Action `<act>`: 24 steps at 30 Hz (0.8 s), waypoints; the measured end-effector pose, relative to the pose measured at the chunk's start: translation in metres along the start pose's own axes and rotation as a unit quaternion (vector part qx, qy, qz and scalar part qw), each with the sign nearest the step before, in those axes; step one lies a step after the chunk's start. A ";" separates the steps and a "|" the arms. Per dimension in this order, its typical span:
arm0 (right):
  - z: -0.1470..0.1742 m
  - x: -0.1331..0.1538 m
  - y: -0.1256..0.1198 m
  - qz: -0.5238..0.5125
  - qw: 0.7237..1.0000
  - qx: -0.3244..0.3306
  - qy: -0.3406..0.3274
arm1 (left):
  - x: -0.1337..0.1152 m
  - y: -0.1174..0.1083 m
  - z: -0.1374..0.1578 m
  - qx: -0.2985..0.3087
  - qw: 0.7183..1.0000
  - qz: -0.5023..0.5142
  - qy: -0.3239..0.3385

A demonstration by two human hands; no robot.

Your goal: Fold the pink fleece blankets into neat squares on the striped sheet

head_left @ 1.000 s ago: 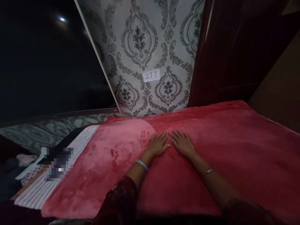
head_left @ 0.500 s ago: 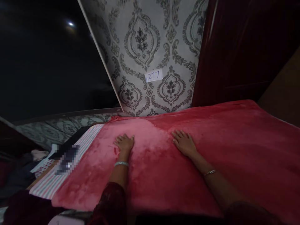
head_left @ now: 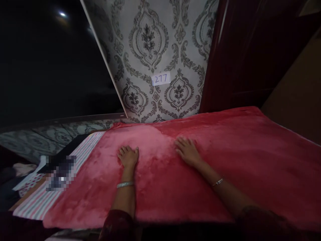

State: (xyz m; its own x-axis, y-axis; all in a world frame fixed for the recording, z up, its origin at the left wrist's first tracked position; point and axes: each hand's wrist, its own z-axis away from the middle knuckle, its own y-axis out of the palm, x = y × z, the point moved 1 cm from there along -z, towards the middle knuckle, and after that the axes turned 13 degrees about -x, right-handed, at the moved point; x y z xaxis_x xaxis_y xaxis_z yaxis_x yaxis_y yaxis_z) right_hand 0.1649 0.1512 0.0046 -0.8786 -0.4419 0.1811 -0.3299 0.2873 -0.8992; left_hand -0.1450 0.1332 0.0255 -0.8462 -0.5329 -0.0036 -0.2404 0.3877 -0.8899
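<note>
A plush red blanket [head_left: 165,187] lies spread flat, with lighter and darker patches in its pile. My left hand [head_left: 128,156] rests palm down on its left part, fingers spread. Farther right, my right hand [head_left: 188,151] lies flat on the blanket too, its fingers stretched out toward the upper left and a little blurred. Neither hand grips the fabric. Under the blanket's left edge a striped cloth [head_left: 86,147] sticks out.
A blurred-out dark object [head_left: 61,174] lies on the striped cloth. Behind the blanket stand a patterned wall [head_left: 160,47] with a paper label [head_left: 161,78], a large black screen [head_left: 50,67] at left and a dark red panel [head_left: 240,60] at right. Clothes [head_left: 23,170] are piled at far left.
The camera view has shifted, so most of the scene sits a little farther left. Both hands stay flat on the blanket; the right hand seems to have slid slightly over it.
</note>
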 end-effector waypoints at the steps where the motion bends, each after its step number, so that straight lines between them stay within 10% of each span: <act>1: 0.002 0.011 0.001 -0.024 0.998 0.014 -0.048 | 0.000 0.001 0.000 -0.004 1.000 -0.001 0.003; 6: -0.010 0.032 0.015 -0.103 0.973 0.084 -0.188 | 0.001 0.005 0.000 -0.007 1.000 -0.003 0.008; 14: -0.047 -0.106 -0.005 0.099 0.976 0.051 0.184 | 0.003 0.006 -0.003 0.000 1.000 0.017 0.005; 24: 0.096 -0.221 -0.062 0.190 0.876 -0.081 0.436 | 0.000 -0.002 -0.004 0.028 0.998 0.034 -0.033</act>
State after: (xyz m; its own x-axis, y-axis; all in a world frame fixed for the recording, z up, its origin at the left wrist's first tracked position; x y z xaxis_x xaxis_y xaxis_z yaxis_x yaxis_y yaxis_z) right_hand 0.4130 0.1500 -0.0176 -0.8420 0.5083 0.1806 0.0605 0.4217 -0.9047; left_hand -0.1462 0.1357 0.0288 -0.8261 -0.5559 -0.0926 -0.1553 0.3826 -0.9108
